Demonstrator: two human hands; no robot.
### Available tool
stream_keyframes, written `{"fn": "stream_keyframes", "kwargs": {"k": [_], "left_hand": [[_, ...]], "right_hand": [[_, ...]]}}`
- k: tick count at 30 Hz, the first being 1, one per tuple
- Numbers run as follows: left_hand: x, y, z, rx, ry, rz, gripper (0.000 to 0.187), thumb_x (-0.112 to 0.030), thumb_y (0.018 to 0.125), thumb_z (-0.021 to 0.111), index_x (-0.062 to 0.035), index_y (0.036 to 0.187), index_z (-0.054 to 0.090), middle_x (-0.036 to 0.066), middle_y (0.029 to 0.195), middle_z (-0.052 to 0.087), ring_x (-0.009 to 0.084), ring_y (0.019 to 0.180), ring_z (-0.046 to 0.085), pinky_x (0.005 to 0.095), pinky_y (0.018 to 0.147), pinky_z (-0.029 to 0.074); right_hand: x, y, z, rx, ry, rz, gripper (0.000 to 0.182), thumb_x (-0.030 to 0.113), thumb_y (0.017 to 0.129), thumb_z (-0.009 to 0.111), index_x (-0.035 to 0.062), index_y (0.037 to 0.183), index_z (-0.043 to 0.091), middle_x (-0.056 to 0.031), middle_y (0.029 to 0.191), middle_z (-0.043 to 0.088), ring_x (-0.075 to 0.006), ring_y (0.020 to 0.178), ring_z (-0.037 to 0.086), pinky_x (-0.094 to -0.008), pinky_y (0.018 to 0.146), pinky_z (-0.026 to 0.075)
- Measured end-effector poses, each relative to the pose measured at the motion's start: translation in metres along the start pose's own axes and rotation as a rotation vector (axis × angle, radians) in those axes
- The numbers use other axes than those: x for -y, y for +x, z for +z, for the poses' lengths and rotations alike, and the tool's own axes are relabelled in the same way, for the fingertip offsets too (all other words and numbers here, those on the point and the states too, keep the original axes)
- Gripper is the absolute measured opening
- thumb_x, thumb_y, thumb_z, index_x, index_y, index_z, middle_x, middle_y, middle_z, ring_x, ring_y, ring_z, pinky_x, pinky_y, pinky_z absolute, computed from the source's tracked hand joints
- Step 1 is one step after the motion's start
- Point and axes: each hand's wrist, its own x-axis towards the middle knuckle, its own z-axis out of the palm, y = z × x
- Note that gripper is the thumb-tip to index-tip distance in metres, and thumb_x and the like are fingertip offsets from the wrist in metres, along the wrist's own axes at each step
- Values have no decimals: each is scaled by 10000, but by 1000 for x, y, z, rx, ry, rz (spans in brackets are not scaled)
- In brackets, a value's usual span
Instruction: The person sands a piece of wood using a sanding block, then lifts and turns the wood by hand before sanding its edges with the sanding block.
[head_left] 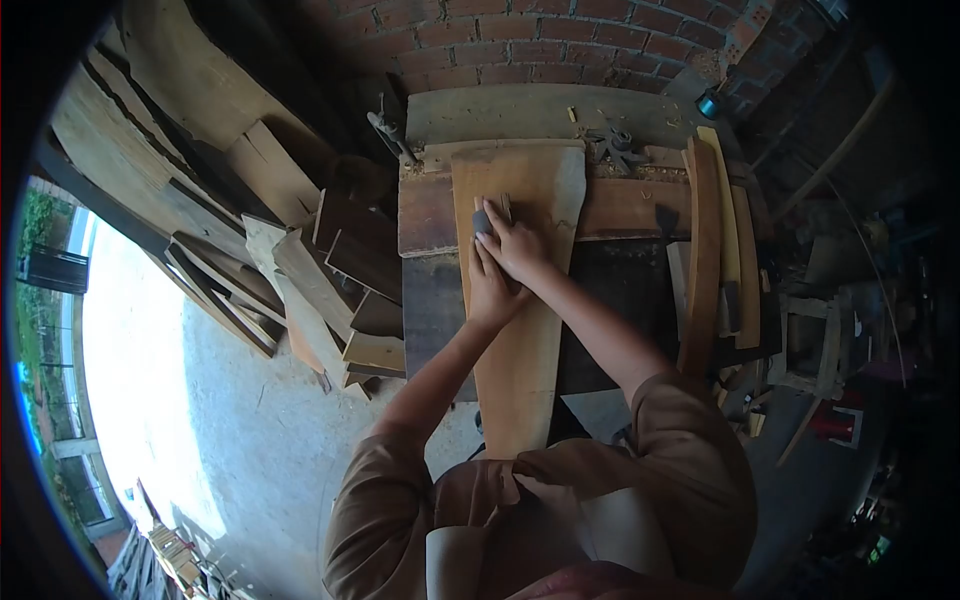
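Note:
A long, pale wooden board point(515, 350) lies lengthwise on the bench, its narrower end toward my body. My right hand point(515, 248) presses on its far half, fingers closed over a small dark grey pad point(481, 222) that looks like sandpaper. A small brown edge point(506, 206) shows beside those fingers; what it belongs to is mostly hidden. Just nearer to me, my left hand point(492, 295) rests against the right one, its fingers reaching up to the pad's near edge. The right hand covers part of the left.
The board rests across a thick reddish plank point(635, 208) on the bench. A metal clamp point(390, 130) stands at back left, and a dark metal tool point(617, 148) at the back. Curved wooden strips point(704, 250) lie at right. Boards point(180, 180) lean at left; a brick wall point(510, 45) rises behind.

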Motion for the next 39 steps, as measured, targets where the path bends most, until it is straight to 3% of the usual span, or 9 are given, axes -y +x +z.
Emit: {"fn": "stream_keyframes", "kwargs": {"k": [4,8,13,17,21,24,31,33,39], "left_hand": [[-34,-163,-30,160,66,-36,1053,-315,625,714,173,1287,56,391,1300,158,518,1221,205,482,1026,234],[-39,-192,-33,145,10,-34,1041,-304,612,707,181,1278,72,398,1292,160,529,1225,178,488,1029,231],[3,-61,-27,21,-3,-13,1082,-324,598,723,150,1302,52,368,1320,128,487,1246,176,465,1027,237],[59,100,-30,47,32,84,1064,-338,581,739,139,1300,116,340,1312,216,452,1238,233,422,1017,276],[67,143,-24,23,106,-21,1093,-348,563,740,144,1306,107,349,1325,204,460,1240,233,427,1023,270],[52,102,-22,-30,55,-62,1108,-367,569,743,143,1309,95,356,1324,195,466,1245,220,431,1027,254],[-17,-133,-36,42,70,-86,1089,-382,607,744,152,1296,92,385,1311,167,493,1235,208,474,1017,246],[-28,-180,-40,46,88,-42,1090,-379,610,744,154,1295,86,390,1309,163,505,1233,201,485,1014,244],[-23,-153,-35,32,6,-139,1099,-405,612,733,152,1298,79,375,1316,159,496,1247,166,485,1031,213]], "right_hand": [[42,-161,5,62,30,1,643,459,814,515,225,1367,286,-187,660,542,-315,526,558,-398,486,453],[57,-189,1,28,87,27,647,433,794,557,219,1355,317,-189,677,550,-312,532,561,-402,497,460],[28,-50,18,-18,108,4,632,453,796,530,254,1351,304,-212,678,570,-365,617,597,-437,545,486],[7,110,17,-17,128,135,586,469,829,474,246,1345,309,-193,871,626,-364,749,608,-442,667,483],[11,153,7,81,20,168,602,512,838,418,264,1364,260,-189,906,624,-371,783,604,-449,687,483],[9,112,10,20,52,76,624,520,825,439,263,1365,262,-228,845,603,-384,739,604,-450,652,488],[49,-126,21,-12,75,-11,645,482,803,516,238,1360,300,-239,736,552,-370,600,583,-434,534,480],[60,-175,20,81,123,14,651,399,809,550,185,1364,286,-220,960,579,-367,722,590,-432,621,483],[56,-141,21,123,88,21,654,400,820,533,185,1374,258,-207,948,593,-357,726,594,-437,622,480]]}}
